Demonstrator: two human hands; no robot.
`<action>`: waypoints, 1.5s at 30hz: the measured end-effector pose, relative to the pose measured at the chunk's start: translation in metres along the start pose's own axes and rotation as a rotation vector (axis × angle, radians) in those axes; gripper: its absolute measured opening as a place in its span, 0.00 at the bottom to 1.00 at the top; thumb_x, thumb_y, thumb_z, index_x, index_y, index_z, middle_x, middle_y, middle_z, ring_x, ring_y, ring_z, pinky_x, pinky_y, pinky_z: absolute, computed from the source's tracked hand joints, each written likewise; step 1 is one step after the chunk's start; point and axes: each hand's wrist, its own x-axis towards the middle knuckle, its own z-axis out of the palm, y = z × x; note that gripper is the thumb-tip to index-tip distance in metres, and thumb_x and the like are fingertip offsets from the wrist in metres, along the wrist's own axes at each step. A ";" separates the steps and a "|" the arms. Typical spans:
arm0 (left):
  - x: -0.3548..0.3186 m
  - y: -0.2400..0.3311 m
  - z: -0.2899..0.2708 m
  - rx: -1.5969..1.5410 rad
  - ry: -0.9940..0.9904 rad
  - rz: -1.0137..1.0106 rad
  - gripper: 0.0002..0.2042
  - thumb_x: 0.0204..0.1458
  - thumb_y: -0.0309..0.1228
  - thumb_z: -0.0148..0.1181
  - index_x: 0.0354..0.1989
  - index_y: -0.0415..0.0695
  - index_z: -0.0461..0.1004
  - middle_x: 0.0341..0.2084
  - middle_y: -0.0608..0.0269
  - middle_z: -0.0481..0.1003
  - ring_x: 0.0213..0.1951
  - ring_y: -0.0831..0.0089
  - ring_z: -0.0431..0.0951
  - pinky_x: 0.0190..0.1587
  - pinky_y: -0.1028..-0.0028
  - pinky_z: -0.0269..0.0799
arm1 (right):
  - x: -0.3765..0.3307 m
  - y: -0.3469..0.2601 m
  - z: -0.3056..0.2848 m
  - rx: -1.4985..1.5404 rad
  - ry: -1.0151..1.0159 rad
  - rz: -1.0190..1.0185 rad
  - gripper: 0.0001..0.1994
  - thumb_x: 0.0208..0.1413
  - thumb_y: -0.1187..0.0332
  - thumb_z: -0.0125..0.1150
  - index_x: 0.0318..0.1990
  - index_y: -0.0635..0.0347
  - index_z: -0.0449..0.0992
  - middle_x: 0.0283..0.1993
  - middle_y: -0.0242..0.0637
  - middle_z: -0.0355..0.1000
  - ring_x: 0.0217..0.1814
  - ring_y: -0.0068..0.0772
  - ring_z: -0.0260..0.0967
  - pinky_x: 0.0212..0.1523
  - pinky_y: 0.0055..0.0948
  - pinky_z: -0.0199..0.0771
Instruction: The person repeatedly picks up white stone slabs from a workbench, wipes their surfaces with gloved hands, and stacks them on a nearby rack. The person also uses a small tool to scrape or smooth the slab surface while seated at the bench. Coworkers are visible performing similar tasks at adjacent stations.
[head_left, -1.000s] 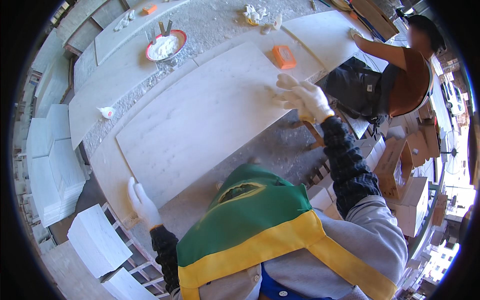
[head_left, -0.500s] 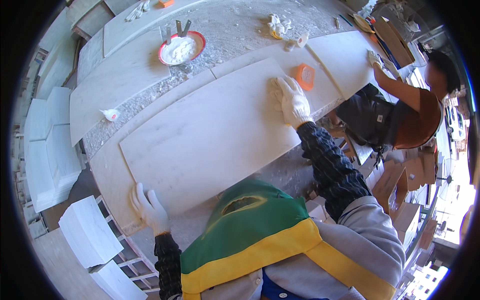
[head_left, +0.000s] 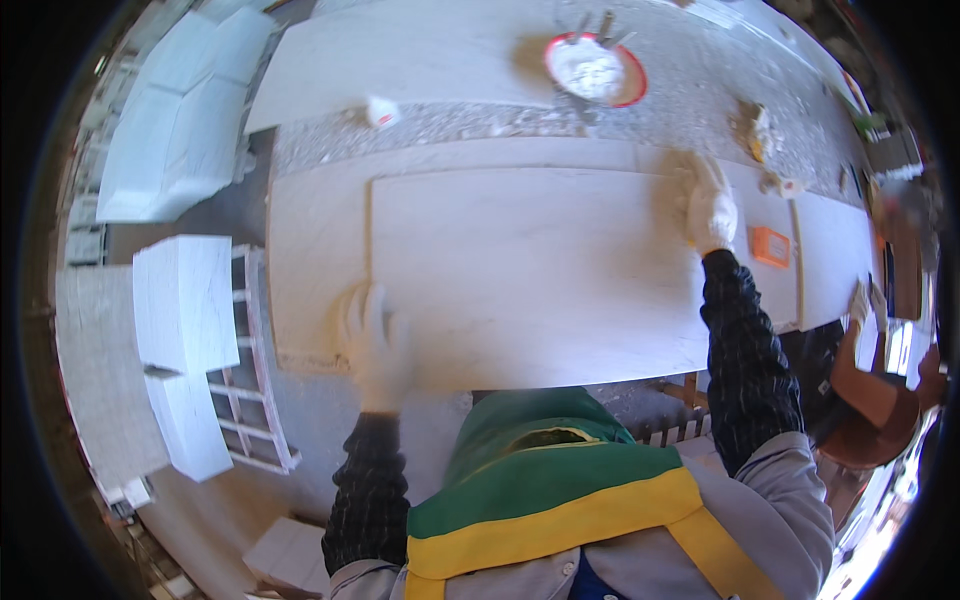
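A large pale marble-like slab [head_left: 530, 270] lies on top of a wider pale slab [head_left: 315, 230] on the worktable in front of me. My left hand [head_left: 377, 345], in a white knitted glove and smeared by motion, rests at the upper slab's near left end with its fingers stretched out. At the other end, my right hand [head_left: 711, 210], gloved the same way, lies along the slab's right edge, fingers pointing away from me. Just right of that hand sits an orange box-like block [head_left: 770, 246]. Whether either hand bears weight on the slab cannot be seen.
Beyond the slabs stand a red-rimmed bowl [head_left: 628, 92] of white powder or paste with flat tools and a small white bottle [head_left: 382, 112]. Stone blocks [head_left: 185, 300] rest beside a white rack [head_left: 255, 370] at left. Another person's gloved hands [head_left: 868, 302] are at right.
The whole view has swung, so the slab now appears nearly level and the bowl sits farther right. Both my hands remain at the slab's ends. The other person appears nearer the right rim.
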 end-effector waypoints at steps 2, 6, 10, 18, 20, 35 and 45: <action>-0.001 0.003 -0.001 -0.025 0.007 -0.010 0.26 0.56 0.32 0.64 0.63 0.41 0.72 0.62 0.40 0.69 0.66 0.41 0.64 0.69 0.47 0.58 | -0.029 -0.032 0.034 -0.463 -0.289 -0.445 0.22 0.61 0.61 0.61 0.62 0.52 0.75 0.63 0.46 0.73 0.64 0.55 0.70 0.63 0.49 0.70; -0.002 0.002 -0.002 -0.072 0.037 -0.031 0.27 0.56 0.34 0.65 0.65 0.42 0.70 0.63 0.41 0.69 0.67 0.40 0.64 0.69 0.47 0.57 | -0.087 -0.113 0.150 -0.226 -0.376 -0.671 0.21 0.53 0.62 0.64 0.55 0.54 0.77 0.61 0.43 0.72 0.61 0.54 0.70 0.61 0.48 0.70; -0.013 -0.007 -0.002 -0.294 0.102 -0.117 0.24 0.64 0.32 0.57 0.67 0.38 0.68 0.65 0.42 0.69 0.67 0.47 0.66 0.70 0.55 0.59 | -0.121 -0.181 0.259 -0.125 -0.444 -0.822 0.21 0.51 0.67 0.64 0.54 0.55 0.78 0.62 0.41 0.72 0.69 0.51 0.64 0.71 0.47 0.61; -0.045 -0.048 -0.048 -0.474 0.387 -0.324 0.22 0.72 0.32 0.44 0.69 0.31 0.63 0.67 0.45 0.67 0.68 0.57 0.66 0.71 0.62 0.59 | -0.303 -0.209 0.214 -0.164 -0.953 -0.943 0.26 0.54 0.73 0.56 0.64 0.57 0.72 0.73 0.42 0.63 0.76 0.48 0.57 0.75 0.40 0.58; -0.043 -0.054 -0.055 -0.599 0.407 -0.431 0.22 0.73 0.33 0.43 0.69 0.31 0.64 0.67 0.47 0.68 0.69 0.59 0.65 0.72 0.64 0.58 | -0.321 -0.211 0.197 -0.199 -1.005 -1.066 0.25 0.54 0.74 0.57 0.63 0.56 0.73 0.71 0.41 0.65 0.76 0.48 0.58 0.75 0.40 0.58; 0.024 -0.011 0.020 -0.426 0.005 -0.014 0.20 0.70 0.34 0.53 0.64 0.37 0.71 0.65 0.47 0.70 0.66 0.55 0.69 0.69 0.60 0.62 | -0.265 -0.035 -0.101 -0.540 -0.364 -0.624 0.22 0.52 0.75 0.59 0.57 0.52 0.75 0.62 0.43 0.71 0.71 0.52 0.65 0.72 0.49 0.65; 0.033 -0.014 0.019 -0.066 0.002 0.133 0.20 0.68 0.36 0.54 0.63 0.37 0.71 0.62 0.43 0.70 0.64 0.49 0.69 0.67 0.55 0.63 | -0.277 0.098 -0.240 -0.624 0.019 0.190 0.23 0.61 0.81 0.56 0.65 0.62 0.74 0.70 0.46 0.69 0.71 0.43 0.69 0.69 0.34 0.69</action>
